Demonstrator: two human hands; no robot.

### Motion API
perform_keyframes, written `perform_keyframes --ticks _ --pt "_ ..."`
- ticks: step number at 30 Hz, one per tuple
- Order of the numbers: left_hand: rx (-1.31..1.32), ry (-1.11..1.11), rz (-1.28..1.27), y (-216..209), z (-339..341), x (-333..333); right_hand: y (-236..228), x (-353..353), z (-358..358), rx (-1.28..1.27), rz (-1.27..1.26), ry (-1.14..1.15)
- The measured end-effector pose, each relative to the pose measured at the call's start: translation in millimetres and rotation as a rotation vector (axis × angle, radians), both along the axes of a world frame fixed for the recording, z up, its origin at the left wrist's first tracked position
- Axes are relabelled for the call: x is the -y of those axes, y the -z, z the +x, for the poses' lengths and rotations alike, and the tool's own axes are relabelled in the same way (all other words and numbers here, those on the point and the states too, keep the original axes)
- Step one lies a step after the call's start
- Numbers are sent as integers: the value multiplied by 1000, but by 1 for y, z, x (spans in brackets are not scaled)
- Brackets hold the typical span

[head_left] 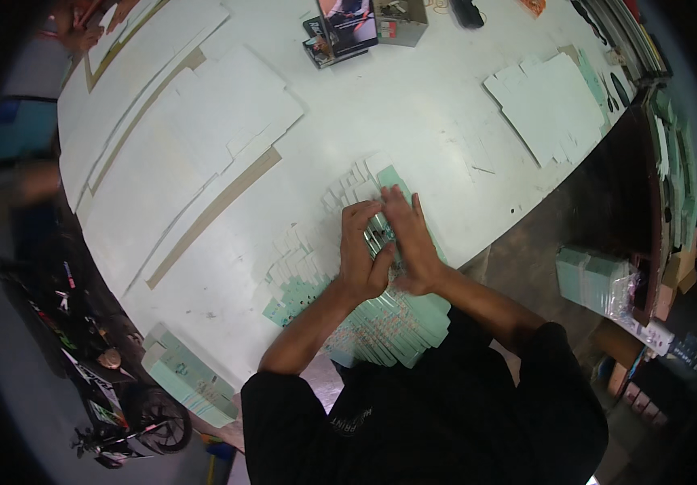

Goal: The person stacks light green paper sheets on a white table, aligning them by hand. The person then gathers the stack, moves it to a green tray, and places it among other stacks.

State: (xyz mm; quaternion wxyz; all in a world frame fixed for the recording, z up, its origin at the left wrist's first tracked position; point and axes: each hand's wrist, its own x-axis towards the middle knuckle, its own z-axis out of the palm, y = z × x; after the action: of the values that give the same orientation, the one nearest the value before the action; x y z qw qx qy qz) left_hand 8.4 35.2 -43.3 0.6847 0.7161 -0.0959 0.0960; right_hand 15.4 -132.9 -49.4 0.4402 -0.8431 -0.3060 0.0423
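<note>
Both hands press on a fanned row of flat mint-green carton blanks [381, 319] lying on a white table [413, 105].

The left hand [359, 255] is curled, fingers bent down onto the top of the row; the right hand [407, 242] lies flat and open beside it, touching it (nothing is pinched between them, as far as shows). Beyond the row, further blanks [547, 105] lie in a loose pile; left of the row, large white sheets [179, 137] overlap. Even downward pressure, with the overlap kept regular, would likely serve best here.
</note>
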Motion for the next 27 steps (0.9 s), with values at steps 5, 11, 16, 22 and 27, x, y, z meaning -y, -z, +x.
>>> perform_keyframes --ticks 5,11,16,22,27 --pt "-275 -89 -450 -2 16 3 -30 -28 -4 -7 -576 -99" --pt "-330 -6 -471 -2 25 -5 -45 -36 12 -5 -698 -118" --pt "-126 -66 -381 -14 23 -8 -29 -37 -1 72 -588 -43" --pt "113 -267 668 -79 -45 -30 -27 -32 -3 94 -560 13" --pt "-265 -226 1093 -5 -100 -2 -16 -32 -7 172 -601 7"
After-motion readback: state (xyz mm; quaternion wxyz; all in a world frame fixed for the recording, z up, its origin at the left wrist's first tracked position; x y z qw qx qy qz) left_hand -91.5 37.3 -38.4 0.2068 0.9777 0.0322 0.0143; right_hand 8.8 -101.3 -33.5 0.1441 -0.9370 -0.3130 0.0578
